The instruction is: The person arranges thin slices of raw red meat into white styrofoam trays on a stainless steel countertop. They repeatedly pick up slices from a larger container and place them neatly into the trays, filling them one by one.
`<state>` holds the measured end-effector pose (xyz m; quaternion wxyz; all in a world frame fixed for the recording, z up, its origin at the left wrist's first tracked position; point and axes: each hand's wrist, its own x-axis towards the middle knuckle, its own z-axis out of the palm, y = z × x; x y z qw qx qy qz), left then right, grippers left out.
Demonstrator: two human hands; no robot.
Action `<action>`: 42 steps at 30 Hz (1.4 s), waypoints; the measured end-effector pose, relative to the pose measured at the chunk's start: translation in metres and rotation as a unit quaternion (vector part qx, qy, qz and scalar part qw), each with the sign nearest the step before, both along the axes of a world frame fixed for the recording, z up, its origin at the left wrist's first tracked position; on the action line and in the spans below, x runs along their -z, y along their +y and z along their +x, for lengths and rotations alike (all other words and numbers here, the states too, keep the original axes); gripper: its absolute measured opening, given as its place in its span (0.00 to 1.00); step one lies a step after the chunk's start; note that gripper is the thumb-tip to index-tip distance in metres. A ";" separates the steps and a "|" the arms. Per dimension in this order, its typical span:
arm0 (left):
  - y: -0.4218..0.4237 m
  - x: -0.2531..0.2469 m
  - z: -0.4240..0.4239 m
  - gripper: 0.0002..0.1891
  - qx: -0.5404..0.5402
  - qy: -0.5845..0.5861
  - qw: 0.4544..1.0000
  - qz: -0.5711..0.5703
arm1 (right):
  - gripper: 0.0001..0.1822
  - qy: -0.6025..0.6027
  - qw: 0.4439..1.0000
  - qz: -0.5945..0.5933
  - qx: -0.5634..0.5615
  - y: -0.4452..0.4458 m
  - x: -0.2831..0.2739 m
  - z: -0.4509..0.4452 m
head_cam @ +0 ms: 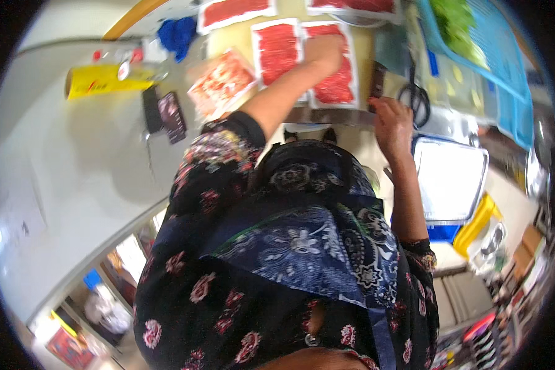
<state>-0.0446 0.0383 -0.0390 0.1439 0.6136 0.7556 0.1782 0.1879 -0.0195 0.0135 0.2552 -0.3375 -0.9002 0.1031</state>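
Note:
My left hand (324,52) is over a white tray of sliced red meat (334,88), palm down and blurred. Its fingertips are hidden, so I cannot tell whether it holds anything. Close beside it on the left lies a second tray of red meat (274,53). My right hand (394,122) is at the front edge of the cutting board (364,64), fingers bent together, by the dark handle (378,76) of a cleaver with a broad blade (392,44). A small red bit shows at its fingertips; a firm grip is not visible.
A bag of pinkish pieces (224,81) sits left of the trays. More meat trays (235,13) lie behind. Black-handled scissors (416,104) and a blue basket with green leaves (495,51) are at right. A phone (171,115) and yellow roll (104,82) lie left.

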 end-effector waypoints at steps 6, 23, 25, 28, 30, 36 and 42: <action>-0.005 -0.029 0.011 0.15 -0.007 0.006 0.999 -0.037 | 0.20 -0.131 0.988 0.076 -0.025 0.046 -0.005 -0.045; -0.060 -0.044 -0.009 0.15 -0.018 -0.007 0.999 0.046 | 0.15 -0.153 0.984 0.095 -0.008 0.077 0.008 -0.071; -0.063 -0.040 -0.009 0.15 0.005 0.007 0.998 0.069 | 0.16 -0.161 0.982 0.095 -0.003 0.077 0.007 -0.072; -0.068 -0.035 -0.006 0.15 0.034 0.033 0.994 0.099 | 0.16 -0.159 0.984 0.074 0.004 0.077 0.001 -0.074; -0.071 -0.037 -0.005 0.16 0.032 0.028 0.994 0.096 | 0.17 -0.153 0.985 0.075 0.005 0.077 0.000 -0.075; -0.087 -0.041 -0.014 0.15 0.028 -0.019 0.989 0.145 | 0.20 -0.137 0.988 0.076 0.000 0.073 -0.001 -0.074; -0.127 -0.045 -0.038 0.16 -0.037 -0.109 0.980 0.163 | 0.20 -0.189 0.978 0.083 0.002 0.069 -0.002 -0.076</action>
